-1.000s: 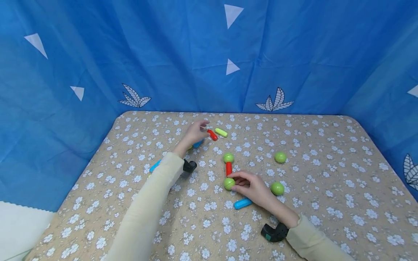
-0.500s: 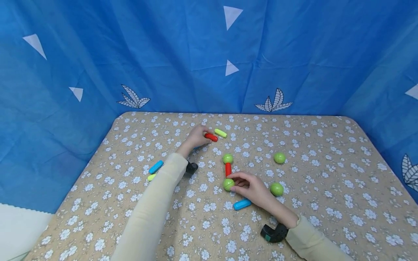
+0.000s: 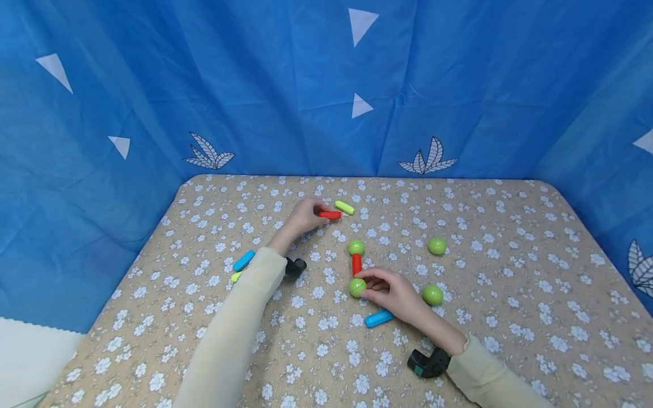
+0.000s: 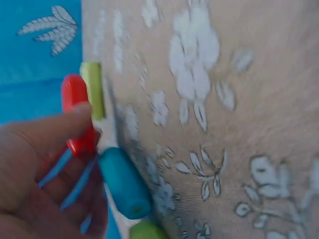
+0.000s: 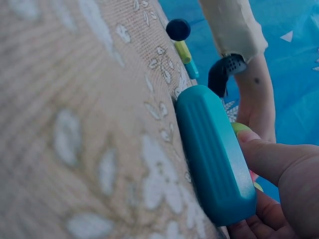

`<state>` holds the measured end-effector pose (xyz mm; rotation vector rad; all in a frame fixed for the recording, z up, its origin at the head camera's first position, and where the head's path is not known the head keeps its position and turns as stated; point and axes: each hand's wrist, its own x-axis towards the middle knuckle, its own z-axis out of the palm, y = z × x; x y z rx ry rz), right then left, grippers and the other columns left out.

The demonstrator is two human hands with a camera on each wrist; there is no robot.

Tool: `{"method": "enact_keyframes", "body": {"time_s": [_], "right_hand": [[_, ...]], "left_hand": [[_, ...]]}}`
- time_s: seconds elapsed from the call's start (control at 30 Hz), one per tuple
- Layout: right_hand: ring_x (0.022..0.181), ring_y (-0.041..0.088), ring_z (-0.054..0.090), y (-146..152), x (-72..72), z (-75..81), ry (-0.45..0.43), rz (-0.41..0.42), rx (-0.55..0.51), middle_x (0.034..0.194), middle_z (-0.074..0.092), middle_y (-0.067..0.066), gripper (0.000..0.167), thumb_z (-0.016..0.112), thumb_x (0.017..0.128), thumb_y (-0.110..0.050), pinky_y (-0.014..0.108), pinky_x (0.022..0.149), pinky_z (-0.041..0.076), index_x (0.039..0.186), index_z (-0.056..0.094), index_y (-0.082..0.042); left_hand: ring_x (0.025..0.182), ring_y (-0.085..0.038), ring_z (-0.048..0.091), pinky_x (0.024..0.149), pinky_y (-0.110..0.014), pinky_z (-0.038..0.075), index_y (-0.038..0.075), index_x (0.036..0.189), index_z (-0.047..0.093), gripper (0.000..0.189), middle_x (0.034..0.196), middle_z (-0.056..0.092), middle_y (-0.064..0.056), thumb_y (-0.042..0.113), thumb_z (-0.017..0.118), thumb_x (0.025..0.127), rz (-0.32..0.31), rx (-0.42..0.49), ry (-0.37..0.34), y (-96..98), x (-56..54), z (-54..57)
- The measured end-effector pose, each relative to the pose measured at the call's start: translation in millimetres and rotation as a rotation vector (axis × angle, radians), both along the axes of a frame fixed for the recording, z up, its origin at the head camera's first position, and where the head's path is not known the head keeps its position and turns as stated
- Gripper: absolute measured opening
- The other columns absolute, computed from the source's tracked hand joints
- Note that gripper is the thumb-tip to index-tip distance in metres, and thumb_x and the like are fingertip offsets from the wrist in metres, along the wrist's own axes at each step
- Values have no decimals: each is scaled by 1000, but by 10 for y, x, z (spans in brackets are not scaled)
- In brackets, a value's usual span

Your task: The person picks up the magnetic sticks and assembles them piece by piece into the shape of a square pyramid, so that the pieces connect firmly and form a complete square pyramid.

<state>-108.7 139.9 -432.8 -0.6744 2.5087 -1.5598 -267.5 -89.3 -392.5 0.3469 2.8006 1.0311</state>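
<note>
My left hand pinches a short red toy rod between thumb and fingers, close over the cloth. Just beyond it lies a yellow-green rod. The left wrist view shows a blue rod below that hand, with a green piece at its end; the arm hides both in the head view. My right hand holds a green ball by thumb and fingertips. That ball stands at the near end of another red rod, and a second green ball is at its far end.
Two loose green balls, a far one and a near one, lie right of the joined pieces. A blue rod sits by the right hand. Left of the left forearm are a blue rod and a yellow-green piece. Blue curtain surrounds the flowered table.
My left hand has come down onto the red rod, taken hold of it and turned it nearly level across the view. The right hand stays on its green ball.
</note>
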Motion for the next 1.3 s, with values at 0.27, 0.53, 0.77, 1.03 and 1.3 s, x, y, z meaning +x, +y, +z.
{"method": "enact_keyframes", "body": {"time_s": [0.27, 0.53, 0.77, 1.03, 1.3], "right_hand": [[87, 14, 60, 5, -18, 0, -1, 17, 1, 103, 61, 0, 32, 71, 84, -10, 28, 74, 51, 115, 64, -12], [86, 14, 60, 19, -17, 5, 11, 11, 11, 103, 62, 1, 32, 71, 83, -8, 28, 73, 51, 114, 64, -11], [87, 13, 60, 4, -14, -13, 18, 10, 7, 104, 62, 1, 32, 71, 83, -9, 28, 74, 51, 114, 64, -12], [86, 13, 60, 7, -8, -3, 23, 12, 14, 102, 61, 0, 31, 71, 84, -8, 28, 73, 51, 114, 64, -11], [86, 13, 59, 5, -8, -11, 22, 14, 11, 103, 61, 0, 31, 70, 84, -8, 28, 73, 51, 114, 64, -12]], "left_hand": [[84, -20, 55, 72, -33, 45, 6, 98, 70, 17, 92, 63, -5, 7, 74, 81, -84, 68, 71, -100, 262, 40], [83, -17, 58, 67, -29, 47, 6, 102, 68, 20, 95, 62, -3, 2, 71, 82, -175, 129, 12, -65, 561, -7], [96, -17, 55, 79, -31, 46, 10, 98, 70, 19, 96, 63, 2, 1, 71, 81, -178, 76, 42, -81, 648, -94], [85, -13, 58, 73, -29, 48, 9, 100, 69, 18, 94, 64, 0, 5, 72, 82, -168, 131, 42, -23, 695, -193], [79, -13, 59, 67, -27, 49, 8, 101, 69, 19, 92, 64, -1, 7, 72, 82, -132, 206, 47, -16, 716, -278]]}}
